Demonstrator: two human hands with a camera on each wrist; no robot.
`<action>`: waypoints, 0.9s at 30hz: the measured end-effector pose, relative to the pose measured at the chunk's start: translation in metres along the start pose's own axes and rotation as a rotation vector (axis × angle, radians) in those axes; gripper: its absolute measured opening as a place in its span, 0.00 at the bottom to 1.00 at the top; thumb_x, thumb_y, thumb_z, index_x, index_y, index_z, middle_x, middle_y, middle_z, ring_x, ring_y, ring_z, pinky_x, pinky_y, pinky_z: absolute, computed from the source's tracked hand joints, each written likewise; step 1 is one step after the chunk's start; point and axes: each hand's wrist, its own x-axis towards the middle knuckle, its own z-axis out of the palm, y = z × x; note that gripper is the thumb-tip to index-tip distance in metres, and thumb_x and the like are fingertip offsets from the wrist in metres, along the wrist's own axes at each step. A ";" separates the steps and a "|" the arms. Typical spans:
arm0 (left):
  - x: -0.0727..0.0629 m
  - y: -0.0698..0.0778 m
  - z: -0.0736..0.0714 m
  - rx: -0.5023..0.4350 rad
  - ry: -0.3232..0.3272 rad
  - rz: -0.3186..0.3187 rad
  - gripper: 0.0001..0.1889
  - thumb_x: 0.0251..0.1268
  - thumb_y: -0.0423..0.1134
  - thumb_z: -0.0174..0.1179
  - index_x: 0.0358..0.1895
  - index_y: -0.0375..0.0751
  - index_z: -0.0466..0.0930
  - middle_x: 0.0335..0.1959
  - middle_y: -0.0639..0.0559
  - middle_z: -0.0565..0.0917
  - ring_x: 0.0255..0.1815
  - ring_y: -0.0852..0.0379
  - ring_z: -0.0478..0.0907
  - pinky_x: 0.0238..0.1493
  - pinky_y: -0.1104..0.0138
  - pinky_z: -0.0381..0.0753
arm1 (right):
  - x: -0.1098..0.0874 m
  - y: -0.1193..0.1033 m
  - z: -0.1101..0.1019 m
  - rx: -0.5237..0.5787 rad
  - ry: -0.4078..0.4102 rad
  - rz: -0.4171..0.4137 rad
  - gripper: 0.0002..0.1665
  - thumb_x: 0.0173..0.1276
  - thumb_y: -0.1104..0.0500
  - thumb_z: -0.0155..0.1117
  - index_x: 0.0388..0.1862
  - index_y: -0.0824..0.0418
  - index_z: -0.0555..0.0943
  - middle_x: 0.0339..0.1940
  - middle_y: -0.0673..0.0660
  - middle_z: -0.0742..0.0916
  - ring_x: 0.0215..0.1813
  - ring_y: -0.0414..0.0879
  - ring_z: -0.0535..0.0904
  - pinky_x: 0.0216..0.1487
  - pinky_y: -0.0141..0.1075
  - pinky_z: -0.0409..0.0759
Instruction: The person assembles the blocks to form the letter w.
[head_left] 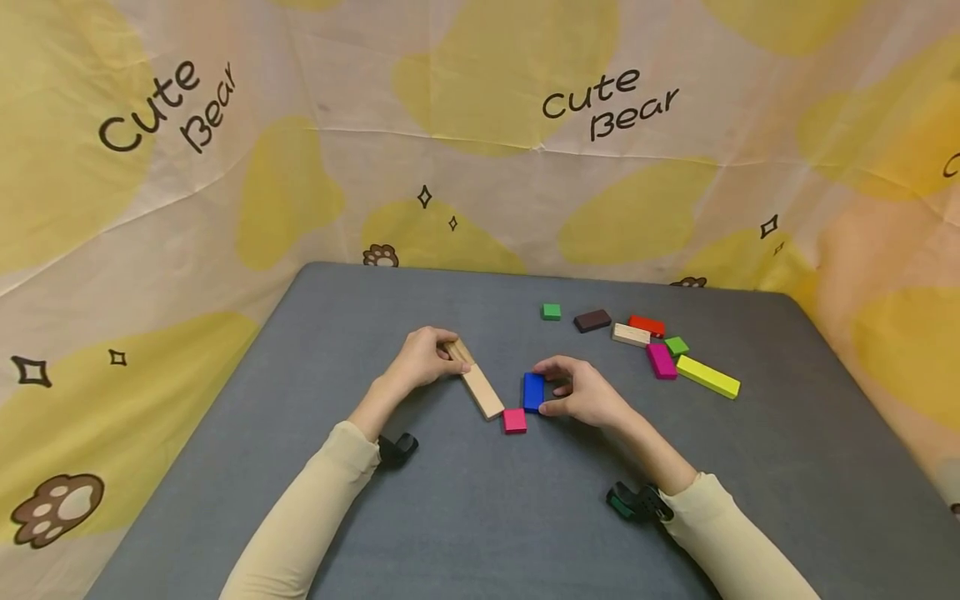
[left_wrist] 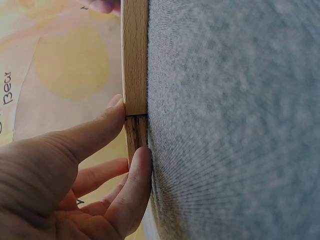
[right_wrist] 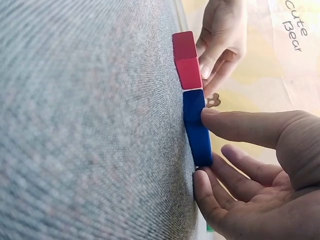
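Backdrop: pale cloth with yellow patches and "Cute Bear" lettering, hanging past the far edge of the surface.
Surface: grey, both far corners in view.
Left hand: your thumb and fingers pinch the wooden strip toward its far end, thumb right at the joint.
Right hand: your grip spans the blue block end to end, thumb on the end facing the near edge, fingers on the end facing the far edge.
Wooden strip: two pieces laid end to end, mid-surface, slanting toward the near edge and rightward.
Yellow bar: of the loose pieces, the closest to the right edge.
Blue block: right of the strip's near end, lying on the surface.
Magenta block: just left of the yellow bar.
Brown block: near the far edge, right of center.
Red block, small wooden block: side by side, between brown and magenta, toward the far right corner.
Pink block: at the strip's near end, corner to corner with blue; can't tell if those two touch.
Green blocks: one left of brown near the far edge, one just beside magenta.
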 end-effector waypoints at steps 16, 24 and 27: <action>0.001 0.001 0.001 -0.004 0.002 0.029 0.33 0.54 0.42 0.76 0.62 0.31 0.77 0.51 0.41 0.82 0.36 0.56 0.79 0.34 0.66 0.78 | 0.007 0.024 -0.036 0.027 0.409 -0.007 0.22 0.61 0.56 0.76 0.50 0.64 0.82 0.48 0.60 0.85 0.50 0.51 0.81 0.51 0.42 0.79; 0.000 0.000 0.001 0.007 0.001 0.008 0.33 0.53 0.42 0.76 0.62 0.32 0.78 0.51 0.41 0.82 0.36 0.56 0.78 0.34 0.66 0.78 | 0.029 0.050 -0.068 -0.012 0.632 0.077 0.25 0.58 0.57 0.78 0.51 0.67 0.82 0.48 0.62 0.85 0.51 0.54 0.80 0.53 0.46 0.76; -0.001 0.000 0.000 0.007 -0.003 0.006 0.33 0.54 0.42 0.76 0.62 0.32 0.78 0.52 0.41 0.81 0.37 0.56 0.78 0.35 0.66 0.78 | 0.034 0.055 -0.074 -0.025 0.655 0.098 0.27 0.57 0.56 0.79 0.52 0.67 0.81 0.49 0.63 0.85 0.51 0.55 0.80 0.50 0.45 0.78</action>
